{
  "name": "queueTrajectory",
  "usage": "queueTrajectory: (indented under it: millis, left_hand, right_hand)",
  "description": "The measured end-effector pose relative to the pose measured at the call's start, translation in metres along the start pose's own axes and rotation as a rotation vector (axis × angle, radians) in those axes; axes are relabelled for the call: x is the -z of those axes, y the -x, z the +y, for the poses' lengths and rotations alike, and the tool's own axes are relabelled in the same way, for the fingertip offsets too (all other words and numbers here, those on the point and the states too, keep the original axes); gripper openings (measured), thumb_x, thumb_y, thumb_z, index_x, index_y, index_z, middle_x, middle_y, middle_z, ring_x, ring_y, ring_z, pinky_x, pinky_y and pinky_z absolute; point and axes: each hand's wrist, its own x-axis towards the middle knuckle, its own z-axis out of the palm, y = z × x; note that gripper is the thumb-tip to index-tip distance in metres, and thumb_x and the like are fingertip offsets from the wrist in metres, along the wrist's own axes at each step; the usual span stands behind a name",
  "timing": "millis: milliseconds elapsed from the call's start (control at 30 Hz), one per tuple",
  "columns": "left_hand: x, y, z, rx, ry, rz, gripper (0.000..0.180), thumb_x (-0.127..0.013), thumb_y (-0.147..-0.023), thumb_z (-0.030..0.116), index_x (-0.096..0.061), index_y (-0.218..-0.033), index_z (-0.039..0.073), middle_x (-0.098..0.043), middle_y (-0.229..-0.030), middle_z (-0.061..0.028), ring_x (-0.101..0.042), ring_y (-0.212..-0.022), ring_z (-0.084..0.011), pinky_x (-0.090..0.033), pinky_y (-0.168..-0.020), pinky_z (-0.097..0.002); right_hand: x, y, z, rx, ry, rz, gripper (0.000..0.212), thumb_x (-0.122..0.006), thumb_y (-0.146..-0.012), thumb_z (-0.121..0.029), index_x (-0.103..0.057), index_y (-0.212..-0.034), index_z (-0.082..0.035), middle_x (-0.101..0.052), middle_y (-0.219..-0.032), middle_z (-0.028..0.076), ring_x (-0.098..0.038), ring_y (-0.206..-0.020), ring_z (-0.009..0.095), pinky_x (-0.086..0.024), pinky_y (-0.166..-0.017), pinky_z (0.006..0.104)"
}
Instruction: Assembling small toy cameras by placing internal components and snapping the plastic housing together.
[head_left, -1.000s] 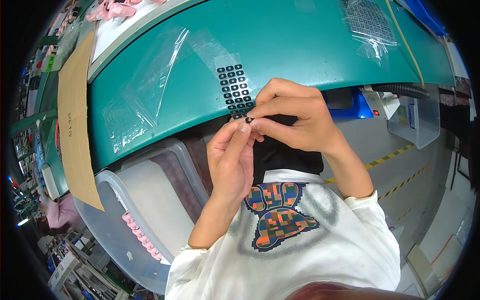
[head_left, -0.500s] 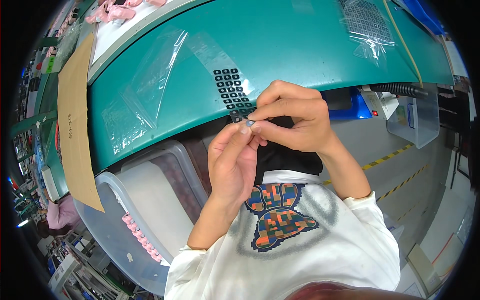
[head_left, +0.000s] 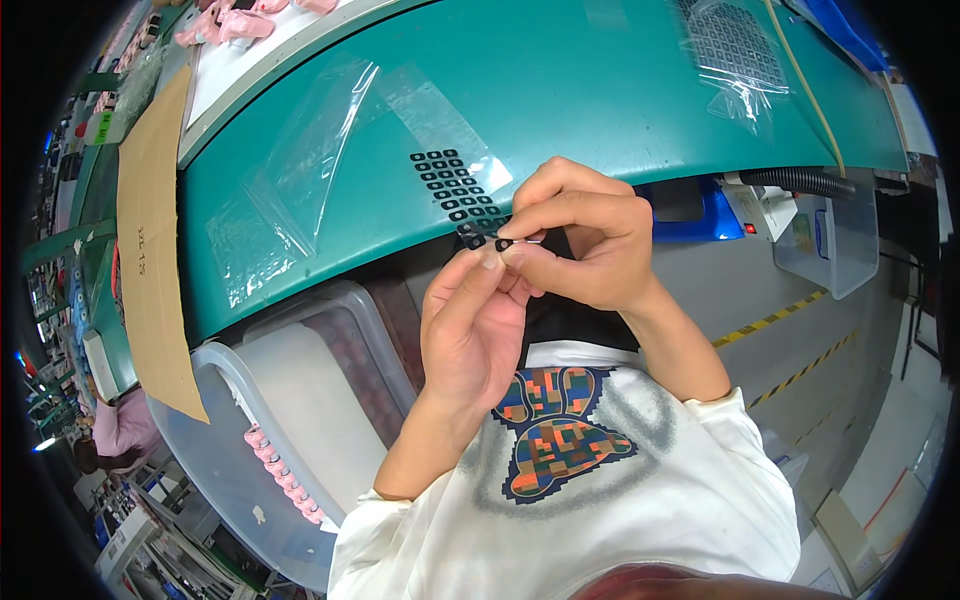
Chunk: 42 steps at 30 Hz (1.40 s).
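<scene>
A clear sheet of small black square stickers (head_left: 452, 187) lies partly on the green bench, its near end bent over the bench edge. My left hand (head_left: 470, 325) pinches that near end between thumb and fingers. Close beside it, my right hand (head_left: 585, 235) has thumb and forefinger closed on one small black sticker (head_left: 503, 244) with a pale centre. The fingertips of both hands almost meet. Whether this sticker is fully off the sheet cannot be made out.
Clear plastic film (head_left: 300, 180) lies on the green bench (head_left: 600, 90). Another sticker sheet in clear wrapping (head_left: 735, 50) is at the far right. A cardboard strip (head_left: 155, 240) and a translucent tub (head_left: 215, 450) holding pink parts (head_left: 283, 475) stand at left.
The sticker sheet's far end has shifted left and the sheet slants more. At my right fingertips a black sticker face now shows where a bluish spot was. Both hands stay close together.
</scene>
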Motion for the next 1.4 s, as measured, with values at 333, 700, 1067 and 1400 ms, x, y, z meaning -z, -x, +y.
queueTrajectory:
  millis: [333,700,1067,1400]
  left_hand:
    - [-0.001,0.000,0.002,-0.086,-0.082,0.001,0.024,-0.058,-0.103,0.013,-0.066,-0.117,-0.005,-0.067,-0.119,-0.0185,-0.062,-0.096,-0.0206,-0.050,-0.087,-0.0321]
    - [-0.041,0.002,0.031,-0.074,-0.216,0.332,0.039,-0.057,-0.103,0.012,-0.053,-0.138,-0.007,-0.069,-0.115,-0.0232,-0.069,-0.097,-0.0261,-0.053,-0.079,-0.0311]
    - [0.044,0.150,0.158,-0.957,-0.828,0.472,0.020,-0.055,-0.103,0.014,-0.065,-0.107,-0.003,-0.067,-0.086,-0.0134,-0.063,-0.077,-0.0205,-0.052,-0.075,-0.0313]
    - [0.371,0.302,0.249,0.114,-1.848,1.477,0.039,-0.066,-0.089,0.032,-0.065,-0.111,0.000,-0.070,-0.109,-0.0192,-0.066,-0.103,-0.0373,-0.052,-0.088,-0.0450]
  right_hand:
    - [0.002,-0.006,-0.001,0.007,0.030,0.043,0.022,-0.077,-0.071,0.011,-0.077,-0.091,0.001,-0.065,-0.090,0.009,-0.056,-0.072,0.014,-0.045,-0.063,0.0222]
    - [0.031,-0.028,-0.001,0.064,0.200,0.130,0.018,-0.077,-0.074,0.010,-0.077,-0.090,0.000,-0.067,-0.091,0.007,-0.055,-0.072,0.012,-0.047,-0.064,0.0210]
    - [0.038,-0.022,-0.010,0.028,0.498,0.075,0.014,-0.073,-0.082,0.012,-0.074,-0.093,0.004,-0.065,-0.097,0.010,-0.059,-0.084,0.018,-0.048,-0.072,0.0242]
    - [0.045,-0.020,0.006,0.006,0.475,0.023,0.011,-0.069,-0.088,0.009,-0.071,-0.098,0.004,-0.065,-0.104,0.010,-0.058,-0.092,0.018,-0.047,-0.079,0.0249]
